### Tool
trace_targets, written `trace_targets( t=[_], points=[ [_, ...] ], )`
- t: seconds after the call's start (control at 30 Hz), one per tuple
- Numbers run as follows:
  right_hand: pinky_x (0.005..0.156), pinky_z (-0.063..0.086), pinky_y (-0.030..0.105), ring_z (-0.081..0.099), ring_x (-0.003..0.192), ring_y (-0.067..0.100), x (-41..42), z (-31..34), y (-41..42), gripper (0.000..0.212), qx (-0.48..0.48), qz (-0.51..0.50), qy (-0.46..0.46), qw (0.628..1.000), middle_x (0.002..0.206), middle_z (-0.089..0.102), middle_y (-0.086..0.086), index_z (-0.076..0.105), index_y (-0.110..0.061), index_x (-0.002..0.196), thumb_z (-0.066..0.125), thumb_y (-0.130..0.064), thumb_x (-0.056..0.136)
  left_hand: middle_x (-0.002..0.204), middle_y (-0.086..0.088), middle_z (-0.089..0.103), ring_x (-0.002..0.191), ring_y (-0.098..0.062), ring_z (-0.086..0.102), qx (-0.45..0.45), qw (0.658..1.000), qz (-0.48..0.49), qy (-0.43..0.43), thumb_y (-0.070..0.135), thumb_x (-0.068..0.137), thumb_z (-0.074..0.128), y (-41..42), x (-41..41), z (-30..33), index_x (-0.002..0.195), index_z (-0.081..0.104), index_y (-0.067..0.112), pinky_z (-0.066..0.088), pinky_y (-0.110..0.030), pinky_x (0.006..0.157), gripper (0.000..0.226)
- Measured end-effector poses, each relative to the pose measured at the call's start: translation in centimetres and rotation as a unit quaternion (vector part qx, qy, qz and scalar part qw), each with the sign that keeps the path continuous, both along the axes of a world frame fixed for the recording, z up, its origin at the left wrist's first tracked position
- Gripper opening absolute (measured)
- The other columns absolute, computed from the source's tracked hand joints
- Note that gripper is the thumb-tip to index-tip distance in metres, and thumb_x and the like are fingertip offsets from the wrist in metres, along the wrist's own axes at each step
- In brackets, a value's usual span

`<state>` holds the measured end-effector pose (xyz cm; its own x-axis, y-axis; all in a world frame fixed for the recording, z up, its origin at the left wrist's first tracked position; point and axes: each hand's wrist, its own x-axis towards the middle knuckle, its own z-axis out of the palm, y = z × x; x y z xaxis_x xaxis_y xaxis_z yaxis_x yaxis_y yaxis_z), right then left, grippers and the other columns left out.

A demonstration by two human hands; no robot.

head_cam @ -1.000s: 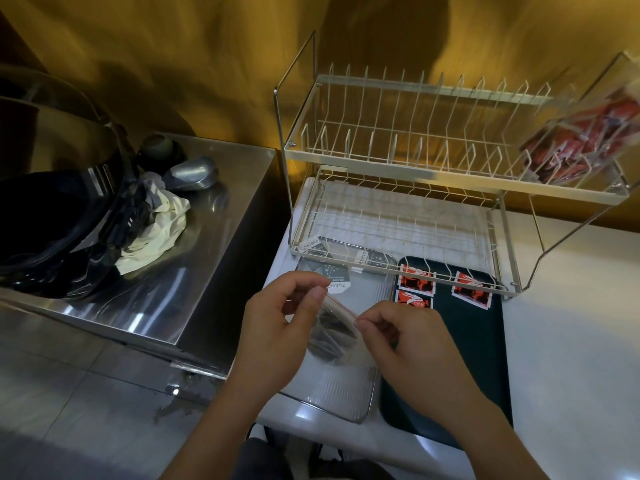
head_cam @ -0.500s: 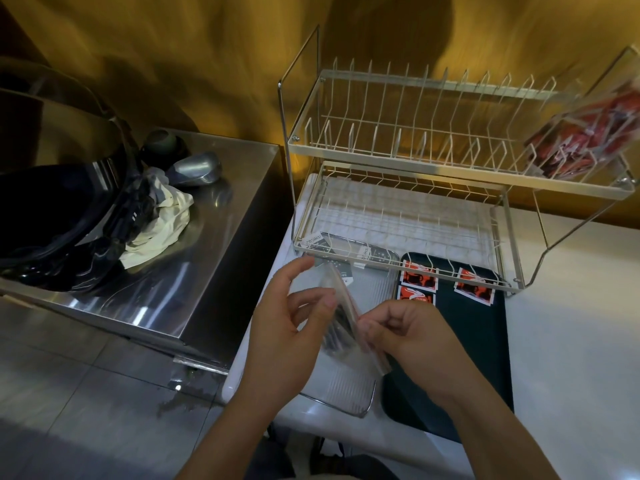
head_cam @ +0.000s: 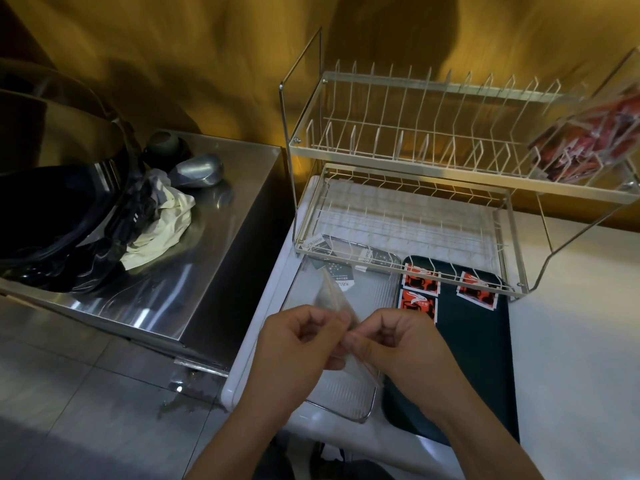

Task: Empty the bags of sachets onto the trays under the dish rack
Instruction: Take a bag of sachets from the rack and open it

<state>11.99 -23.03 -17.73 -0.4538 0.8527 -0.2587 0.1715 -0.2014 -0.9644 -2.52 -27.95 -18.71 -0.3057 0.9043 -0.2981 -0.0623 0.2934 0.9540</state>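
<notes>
Both hands hold a small clear plastic bag (head_cam: 333, 296) over the clear ribbed tray (head_cam: 346, 396). My left hand (head_cam: 298, 336) and my right hand (head_cam: 398, 341) pinch it between them, with the bag standing on edge and looking nearly empty. Dark sachets (head_cam: 341, 276) lie at the far end of the clear tray, partly under the two-tier wire dish rack (head_cam: 408, 202). Beside it, the dark tray (head_cam: 481, 355) carries red and black sachets (head_cam: 419, 301). A second bag of red sachets (head_cam: 595, 140) rests on the rack's upper tier at the right.
A steel counter (head_cam: 194, 271) stands to the left with a big pot (head_cam: 52, 188), a crumpled cloth (head_cam: 162, 223) and a metal object (head_cam: 197, 171). The white table (head_cam: 581, 341) runs on to the right. Tiled floor lies below left.
The bag has turned upright and the dark sachets seen inside it earlier no longer show. Both hands have closed in together on its lower edge.
</notes>
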Motion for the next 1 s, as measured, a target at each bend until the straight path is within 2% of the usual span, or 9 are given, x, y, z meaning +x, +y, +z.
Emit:
trace_targets(
  t=[0.1,0.17,0.23,0.4,0.53,0.63,0.77,1.0],
  points=[
    [0.065,0.057,0.031,0.065,0.065,0.023,0.1,-0.2,0.1,0.012,0.006,-0.005,0.005,1.0,0.072,0.076,0.014,0.075,-0.021,0.063,0.078,-0.032,0.06,0.075,-0.011,0.078,0.072,-0.023,0.077,0.005,1.0,-0.013,-0.023,0.018,0.087,0.067,-0.1,-0.1,0.1,0.085,0.077,0.007,0.064,-0.032,0.062,0.015],
    [0.06,0.055,0.023,0.064,0.063,0.02,0.1,-0.3,0.2,0.009,-0.001,-0.008,0.019,1.0,0.069,0.076,0.011,0.075,-0.02,0.062,0.078,-0.029,0.06,0.076,-0.01,0.079,0.072,-0.022,0.077,0.008,0.999,-0.015,-0.046,0.024,0.079,0.067,-0.2,-0.1,0.3,0.085,0.077,0.008,0.063,-0.03,0.061,0.02],
    [0.059,0.055,0.021,0.064,0.062,0.017,0.2,-0.4,0.2,0.008,-0.009,-0.006,0.028,1.0,0.066,0.076,0.007,0.075,-0.019,0.062,0.078,-0.027,0.061,0.077,-0.01,0.079,0.072,-0.022,0.077,0.007,0.998,-0.013,-0.06,0.027,0.075,0.065,-0.2,-0.1,0.3,0.084,0.077,0.008,0.063,-0.03,0.061,0.024],
    [0.061,0.055,0.024,0.063,0.062,0.018,0.3,-0.6,0.3,0.008,-0.012,-0.006,0.034,0.999,0.065,0.074,0.006,0.075,-0.019,0.063,0.078,-0.027,0.062,0.077,-0.01,0.079,0.073,-0.022,0.076,0.0,0.998,-0.007,-0.063,0.023,0.08,0.065,-0.2,0.0,0.2,0.084,0.077,0.008,0.063,-0.03,0.062,0.02],
    [0.064,0.052,0.036,0.059,0.062,0.022,0.4,-0.8,0.3,0.013,-0.022,-0.007,0.039,0.999,0.064,0.072,0.008,0.075,-0.018,0.065,0.077,-0.03,0.063,0.076,-0.011,0.078,0.072,-0.023,0.076,-0.005,0.998,-0.007,-0.061,0.014,0.088,0.063,-0.1,0.0,0.3,0.085,0.076,0.006,0.063,-0.03,0.061,0.015],
    [0.066,0.05,0.039,0.059,0.062,0.022,0.5,-0.9,0.4,0.015,-0.029,-0.001,0.046,0.999,0.063,0.07,0.008,0.074,-0.016,0.065,0.076,-0.031,0.065,0.076,-0.011,0.078,0.071,-0.023,0.076,-0.003,0.998,-0.008,-0.062,0.019,0.083,0.064,-0.1,0.0,0.3,0.085,0.076,0.007,0.062,-0.028,0.06,0.017],
    [0.065,0.049,0.037,0.058,0.061,0.022,0.4,-1.1,0.4,0.016,-0.042,0.002,0.061,0.997,0.061,0.068,0.008,0.072,-0.015,0.063,0.074,-0.031,0.065,0.077,-0.012,0.078,0.074,-0.025,0.076,-0.001,0.998,-0.012,-0.061,0.028,0.077,0.064,-0.3,-0.1,0.2,0.086,0.076,0.006,0.063,-0.031,0.062,0.026],
    [0.061,0.05,0.031,0.058,0.061,0.021,0.5,-1.5,0.3,0.02,-0.066,0.012,0.086,0.994,0.064,0.066,0.013,0.07,-0.004,0.07,0.073,-0.025,0.071,0.077,-0.012,0.077,0.072,-0.022,0.075,-0.007,0.998,-0.012,-0.06,0.024,0.083,0.064,-0.5,-0.2,0.3,0.084,0.077,0.007,0.063,-0.031,0.061,0.021]
  ],
)
